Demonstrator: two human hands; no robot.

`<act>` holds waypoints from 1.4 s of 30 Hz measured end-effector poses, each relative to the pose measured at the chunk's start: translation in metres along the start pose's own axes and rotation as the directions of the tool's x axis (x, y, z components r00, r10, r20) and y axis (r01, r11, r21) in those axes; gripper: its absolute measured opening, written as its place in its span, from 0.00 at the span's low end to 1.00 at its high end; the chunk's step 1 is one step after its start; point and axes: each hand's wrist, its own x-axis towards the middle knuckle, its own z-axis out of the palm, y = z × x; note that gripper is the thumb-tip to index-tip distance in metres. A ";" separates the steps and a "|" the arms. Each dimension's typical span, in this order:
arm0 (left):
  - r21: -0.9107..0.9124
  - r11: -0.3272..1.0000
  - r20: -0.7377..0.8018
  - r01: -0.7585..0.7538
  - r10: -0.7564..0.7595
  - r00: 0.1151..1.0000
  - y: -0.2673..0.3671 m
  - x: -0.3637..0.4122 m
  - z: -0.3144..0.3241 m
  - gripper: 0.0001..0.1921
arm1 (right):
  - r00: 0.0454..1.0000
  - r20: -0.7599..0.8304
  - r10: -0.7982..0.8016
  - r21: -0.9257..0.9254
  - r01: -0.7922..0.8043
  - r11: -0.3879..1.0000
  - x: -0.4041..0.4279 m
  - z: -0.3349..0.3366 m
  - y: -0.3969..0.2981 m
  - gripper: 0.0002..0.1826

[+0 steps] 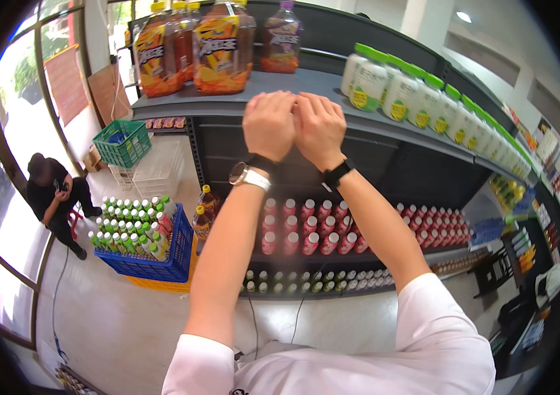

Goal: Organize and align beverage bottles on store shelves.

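My left hand (269, 123) and my right hand (320, 121) are raised side by side, their inner edges touching. Their backs face me and the fingers curl down out of sight, with nothing visible in them. Both are in front of the edge of a grey metal upper shelf (317, 81). Behind and left of them, large bottles of amber drink with yellow caps (218, 54) stand on it, along with one purple-capped bottle (282, 39). To the right runs a row of white bottles with green caps (401, 94). A wristwatch (239, 174) and dark bands circle my wrists.
Lower shelves hold pink bottles with white caps (327, 227) and small bottles (304, 281). At left stand a blue crate (146, 266) of green-and-white bottles, a green basket (124, 143) and clear bins (159, 170). A person (55, 197) sits near the windows. Cables (255, 321) cross the floor.
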 end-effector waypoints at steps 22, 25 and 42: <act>0.063 0.979 0.427 0.193 -0.202 0.882 0.082 0.049 0.039 0.33 | 0.948 0.213 0.235 -0.166 -0.202 0.965 0.091 -0.051 0.120 0.17; 0.046 0.985 0.395 0.166 -0.171 0.903 0.090 0.054 0.060 0.35 | 0.946 0.228 0.232 -0.174 -0.195 0.965 0.089 -0.043 0.114 0.14; -0.040 0.972 0.351 0.230 -0.202 0.914 0.102 0.053 0.059 0.35 | 0.880 0.105 0.463 0.511 -0.448 0.734 0.062 -0.052 0.117 0.17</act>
